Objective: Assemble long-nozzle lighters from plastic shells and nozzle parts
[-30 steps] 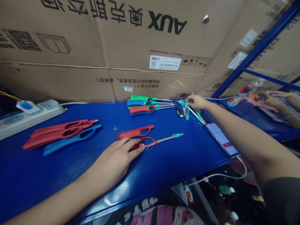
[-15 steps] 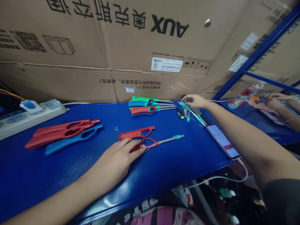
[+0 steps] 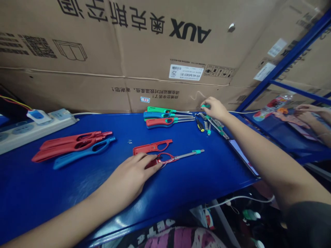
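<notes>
My left hand lies on the blue table, fingers pressing the rear of an open red lighter half with a metal tube and green tip. A loose red shell lies just behind it. My right hand reaches to the far right of the table, fingers closed on a small green-tipped part above a heap of metal tubes. A black screwdriver with a yellow tip lies beside the heap.
Three finished lighters, green, blue and red, lie at the back. Red and blue shells lie at left by a power strip. A phone sits at the right edge. Cardboard boxes form the back wall. Another person's hands are far right.
My right hand has moved back and slightly up from the heap of tubes toward the boxes, with a green-tipped part in its fingers. My left hand has stayed on the red lighter.
</notes>
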Action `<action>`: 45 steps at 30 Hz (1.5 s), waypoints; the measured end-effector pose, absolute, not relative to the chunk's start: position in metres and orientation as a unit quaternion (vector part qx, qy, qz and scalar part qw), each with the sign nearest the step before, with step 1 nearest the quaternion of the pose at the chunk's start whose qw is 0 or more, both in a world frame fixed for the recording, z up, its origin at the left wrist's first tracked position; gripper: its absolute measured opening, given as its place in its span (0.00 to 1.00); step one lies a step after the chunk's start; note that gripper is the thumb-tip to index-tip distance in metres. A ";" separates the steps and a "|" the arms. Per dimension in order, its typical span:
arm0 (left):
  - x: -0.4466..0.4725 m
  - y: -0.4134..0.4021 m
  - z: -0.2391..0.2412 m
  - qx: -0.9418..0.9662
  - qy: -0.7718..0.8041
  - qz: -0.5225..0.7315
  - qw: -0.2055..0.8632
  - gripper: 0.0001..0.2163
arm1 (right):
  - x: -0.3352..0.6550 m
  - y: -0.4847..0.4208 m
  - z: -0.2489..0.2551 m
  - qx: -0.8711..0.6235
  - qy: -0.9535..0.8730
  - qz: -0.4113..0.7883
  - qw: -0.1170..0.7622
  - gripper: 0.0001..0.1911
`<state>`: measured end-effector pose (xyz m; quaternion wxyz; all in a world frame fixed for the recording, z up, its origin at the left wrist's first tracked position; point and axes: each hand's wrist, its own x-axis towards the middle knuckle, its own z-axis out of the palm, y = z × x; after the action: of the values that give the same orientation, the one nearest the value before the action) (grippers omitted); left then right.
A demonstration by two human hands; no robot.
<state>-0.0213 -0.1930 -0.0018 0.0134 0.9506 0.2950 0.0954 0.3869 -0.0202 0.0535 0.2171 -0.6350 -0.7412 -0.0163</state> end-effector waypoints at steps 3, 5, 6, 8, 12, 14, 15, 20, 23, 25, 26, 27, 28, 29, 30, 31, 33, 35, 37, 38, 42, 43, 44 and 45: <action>-0.021 -0.194 -0.001 0.951 0.293 0.099 0.012 0.27 | 0.359 -0.029 0.054 -0.631 -0.716 0.025 0.299 0.10; -0.022 -0.194 0.000 0.951 0.292 0.103 0.010 0.27 | 0.336 -0.043 0.046 -0.610 -0.718 0.080 0.327 0.12; -0.022 -0.194 0.000 0.951 0.291 0.105 0.009 0.27 | 0.324 -0.052 0.039 -0.596 -0.722 0.106 0.335 0.11; -0.022 -0.193 0.000 0.951 0.288 0.109 0.009 0.27 | 0.302 -0.071 0.025 -0.570 -0.734 0.147 0.340 0.08; -0.021 -0.194 0.002 0.950 0.288 0.123 0.013 0.23 | 0.274 -0.102 0.008 -0.523 -0.767 0.176 0.326 0.06; -0.020 -0.194 0.002 0.949 0.287 0.130 0.015 0.21 | 0.269 -0.110 0.007 -0.500 -0.788 0.183 0.310 0.07; -0.020 -0.194 0.003 0.949 0.286 0.135 0.015 0.20 | 0.268 -0.112 0.008 -0.490 -0.796 0.186 0.303 0.07; -0.018 -0.193 0.005 0.941 0.287 0.176 0.031 0.16 | 0.266 -0.120 0.012 -0.436 -0.838 0.134 0.299 0.10; -0.018 -0.191 0.006 0.933 0.290 0.205 0.048 0.14 | 0.266 -0.127 0.017 -0.372 -0.876 0.114 0.284 0.09; -0.019 -0.190 0.007 0.925 0.310 0.212 0.066 0.13 | 0.263 -0.135 0.021 -0.359 -0.881 0.146 0.272 0.12; -0.019 -0.190 0.006 0.920 0.322 0.211 0.078 0.12 | 0.261 -0.139 0.023 -0.358 -0.880 0.167 0.266 0.12; -0.020 -0.189 0.006 0.916 0.331 0.208 0.091 0.12 | 0.259 -0.143 0.025 -0.354 -0.881 0.183 0.254 0.12; -0.020 -0.189 0.005 0.913 0.338 0.204 0.102 0.12 | 0.256 -0.146 0.027 -0.351 -0.884 0.193 0.241 0.12; -0.020 -0.188 0.005 0.911 0.343 0.200 0.109 0.12 | 0.254 -0.149 0.027 -0.348 -0.888 0.202 0.224 0.13; -0.020 -0.188 0.005 0.910 0.347 0.195 0.112 0.13 | 0.251 -0.152 0.028 -0.343 -0.893 0.207 0.206 0.14; -0.020 -0.188 0.004 0.909 0.352 0.190 0.112 0.14 | 0.249 -0.154 0.027 -0.338 -0.899 0.206 0.189 0.15; -0.020 -0.188 0.005 0.908 0.361 0.182 0.109 0.16 | 0.247 -0.156 0.025 -0.332 -0.909 0.190 0.167 0.17; -0.020 -0.188 0.007 0.908 0.365 0.173 0.108 0.17 | 0.247 -0.156 0.022 -0.331 -0.915 0.158 0.169 0.15; -0.019 -0.189 0.008 0.910 0.366 0.162 0.110 0.16 | 0.248 -0.155 0.021 -0.323 -0.918 0.137 0.186 0.10; -0.019 -0.189 0.008 0.911 0.366 0.158 0.109 0.16 | 0.248 -0.154 0.021 -0.317 -0.918 0.131 0.198 0.07; -0.020 -0.190 0.007 0.908 0.375 0.156 0.102 0.16 | 0.248 -0.153 0.024 -0.289 -0.919 0.138 0.229 0.05; -0.020 -0.189 0.007 0.906 0.379 0.157 0.102 0.17 | 0.248 -0.153 0.024 -0.285 -0.920 0.149 0.224 0.05; -0.020 -0.189 0.006 0.905 0.382 0.158 0.103 0.17 | 0.248 -0.153 0.025 -0.283 -0.920 0.164 0.214 0.05; -0.021 -0.189 0.006 0.904 0.383 0.158 0.106 0.17 | 0.247 -0.152 0.026 -0.284 -0.920 0.180 0.204 0.05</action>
<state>-0.0206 -0.1887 0.0060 0.1062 0.9042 0.3826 0.1575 0.2472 -0.1523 0.0255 0.2036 -0.2836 -0.9197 0.1798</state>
